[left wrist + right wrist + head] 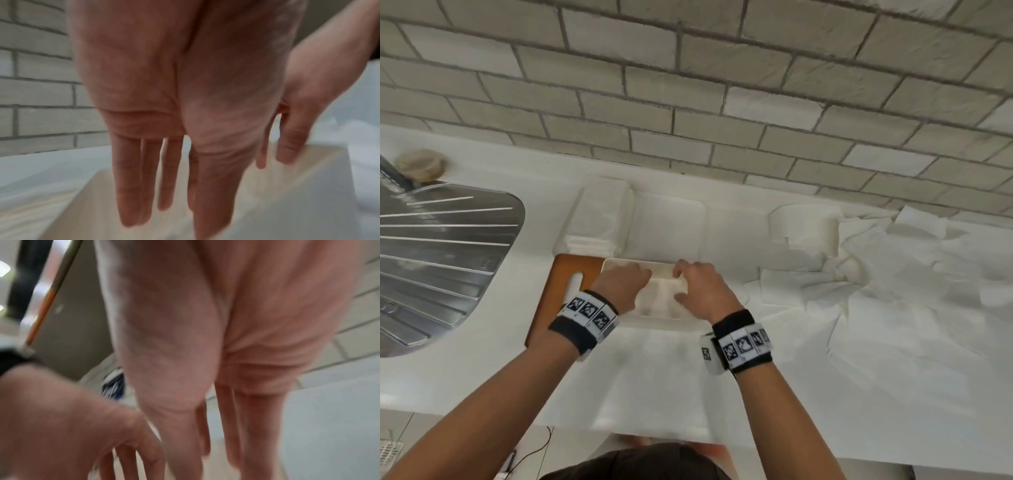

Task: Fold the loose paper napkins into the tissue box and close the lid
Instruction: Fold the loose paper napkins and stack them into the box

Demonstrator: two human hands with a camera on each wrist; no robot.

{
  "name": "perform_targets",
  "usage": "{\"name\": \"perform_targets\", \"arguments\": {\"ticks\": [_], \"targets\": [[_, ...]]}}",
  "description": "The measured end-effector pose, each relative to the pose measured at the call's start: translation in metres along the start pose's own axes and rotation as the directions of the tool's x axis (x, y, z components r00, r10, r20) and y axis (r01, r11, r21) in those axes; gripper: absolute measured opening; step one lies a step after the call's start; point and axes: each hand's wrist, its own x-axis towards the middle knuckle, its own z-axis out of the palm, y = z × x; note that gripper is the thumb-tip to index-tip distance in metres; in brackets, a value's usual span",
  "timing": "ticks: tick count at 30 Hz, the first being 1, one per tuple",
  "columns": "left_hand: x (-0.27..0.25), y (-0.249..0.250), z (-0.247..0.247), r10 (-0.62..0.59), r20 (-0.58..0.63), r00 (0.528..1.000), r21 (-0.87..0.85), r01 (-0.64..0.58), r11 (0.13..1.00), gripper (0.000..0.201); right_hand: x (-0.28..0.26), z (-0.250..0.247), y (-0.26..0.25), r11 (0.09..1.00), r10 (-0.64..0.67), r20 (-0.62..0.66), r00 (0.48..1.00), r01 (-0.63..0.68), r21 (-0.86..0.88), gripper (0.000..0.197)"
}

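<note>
Both hands, the left hand [625,286] and right hand [700,287], reach straight-fingered and gripping nothing into the open tissue box [640,265] directly beneath them on the desk [825,394], while loose napkins [893,274] lie to the right, nearer the right hand.

The head view looked steeply down from above the person onto the white surface [825,394], facing the brick wall [722,85], wide enough to take in both forearms. The left wrist view sat close behind the left hand [185,81], looking along its straight fingers [131,178] toward the tissue box [287,194]. The right wrist view sat as close behind the right hand [205,321]. Each wrist view also caught the other hand; both were blurred.
</note>
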Motion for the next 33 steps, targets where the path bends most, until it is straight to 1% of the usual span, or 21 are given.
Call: {"name": "perform_targets", "arguments": {"ticks": [2, 3, 4, 5, 6, 8, 9, 10, 11, 12, 15, 16, 19, 21, 22, 23, 25, 27, 28, 30, 33], "targets": [[-0.015, 0.016, -0.011, -0.063, -0.178, 0.982, -0.161, 0.034, 0.986, 0.033, -0.01, -0.016, 0.032, 0.994, 0.023, -0.282, 0.959, 0.008, 0.109, 0.016], [-0.022, 0.028, -0.016, -0.086, -0.268, 0.96, -0.241, 0.02, 0.97, 0.028, -0.013, -0.024, 0.052, 0.995, 0.052, -0.37, 0.927, -0.017, 0.096, 0.011], [-0.028, 0.044, -0.021, -0.1, -0.334, 0.937, -0.309, -0.009, 0.951, 0.024, -0.014, -0.033, 0.076, 0.995, 0.087, -0.408, 0.909, -0.062, 0.074, 0.012], [-0.032, 0.06, -0.024, -0.107, -0.373, 0.922, -0.368, -0.041, 0.929, 0.02, -0.014, -0.043, 0.101, 0.991, 0.135, -0.382, 0.914, -0.132, 0.036, 0.017], [-0.035, 0.077, -0.026, -0.11, -0.388, 0.915, -0.415, -0.066, 0.907, 0.016, -0.01, -0.05, 0.127, 0.98, 0.181, -0.305, 0.935, -0.197, -0.022, 0.027], [-0.033, 0.111, -0.023, -0.1, -0.386, 0.917, -0.481, -0.108, 0.87, 0.013, -0.001, -0.061, 0.177, 0.954, 0.27, -0.052, 0.961, -0.275, -0.121, 0.054], [-0.03, 0.126, -0.019, -0.087, -0.376, 0.922, -0.507, -0.127, 0.853, 0.013, 0.003, -0.061, 0.198, 0.946, 0.294, 0.055, 0.954, -0.283, -0.155, 0.072], [-0.026, 0.141, -0.013, -0.073, -0.354, 0.932, -0.528, -0.134, 0.839, 0.013, 0.006, -0.059, 0.216, 0.946, 0.287, 0.122, 0.95, -0.261, -0.191, 0.087], [-0.021, 0.154, -0.007, -0.06, -0.335, 0.94, -0.547, -0.142, 0.825, 0.011, 0.007, -0.057, 0.228, 0.947, 0.264, 0.16, 0.951, -0.224, -0.228, 0.095], [-0.016, 0.165, -0.001, -0.059, -0.316, 0.947, -0.573, -0.141, 0.807, 0.01, 0.009, -0.054, 0.238, 0.95, 0.232, 0.18, 0.956, -0.182, -0.255, 0.092], [-0.001, 0.189, 0.019, -0.096, -0.295, 0.951, -0.664, -0.131, 0.736, 0.007, 0.007, -0.053, 0.252, 0.951, 0.156, 0.165, 0.974, -0.103, -0.292, 0.04], [0.005, 0.195, 0.024, -0.123, -0.286, 0.95, -0.682, -0.112, 0.723, 0.013, 0.005, -0.053, 0.255, 0.963, 0.127, 0.145, 0.981, -0.087, -0.255, 0.03], [0.022, 0.209, 0.032, -0.209, -0.281, 0.937, -0.744, -0.075, 0.664, 0.047, -0.01, -0.057, 0.261, 0.998, 0.047, 0.033, 0.998, -0.045, -0.048, 0.024], [0.031, 0.22, 0.027, -0.24, -0.263, 0.935, -0.811, -0.079, 0.58, 0.073, -0.023, -0.067, 0.257, 0.998, -0.003, -0.032, 0.999, 0.005, 0.065, 0.023], [0.036, 0.225, 0.023, -0.242, -0.266, 0.933, -0.836, -0.098, 0.541, 0.08, -0.029, -0.075, 0.252, 0.992, -0.02, -0.047, 0.999, 0.025, 0.123, 0.022], [0.042, 0.23, 0.018, -0.241, -0.278, 0.93, -0.856, -0.125, 0.502, 0.078, -0.035, -0.083, 0.245, 0.985, -0.033, -0.055, 0.998, 0.042, 0.166, 0.02], [0.054, 0.235, 0.006, -0.244, -0.329, 0.912, -0.868, -0.19, 0.458, 0.05, -0.046, -0.099, 0.232, 0.972, -0.065, -0.103, 0.993, 0.086, 0.218, 0.018], [0.06, 0.235, -0.009, -0.257, -0.397, 0.881, -0.85, -0.247, 0.466, 0.019, -0.056, -0.112, 0.223, 0.947, -0.098, -0.206, 0.974, 0.155, 0.281, 0.022], [0.061, 0.233, -0.015, -0.279, -0.419, 0.864, -0.845, -0.259, 0.468, 0.013, -0.061, -0.118, 0.22, 0.93, -0.098, -0.256, 0.962, 0.18, 0.321, 0.024], [0.063, 0.225, -0.024, -0.316, -0.437, 0.842, -0.841, -0.257, 0.476, 0.018, -0.067, -0.124, 0.221, 0.901, -0.095, -0.323, 0.942, 0.219, 0.374, 0.025], [0.064, 0.212, -0.031, -0.337, -0.419, 0.843, -0.838, -0.216, 0.502, 0.039, -0.067, -0.121, 0.223, 0.887, -0.135, -0.407, 0.903, 0.294, 0.357, 0.026]]}}
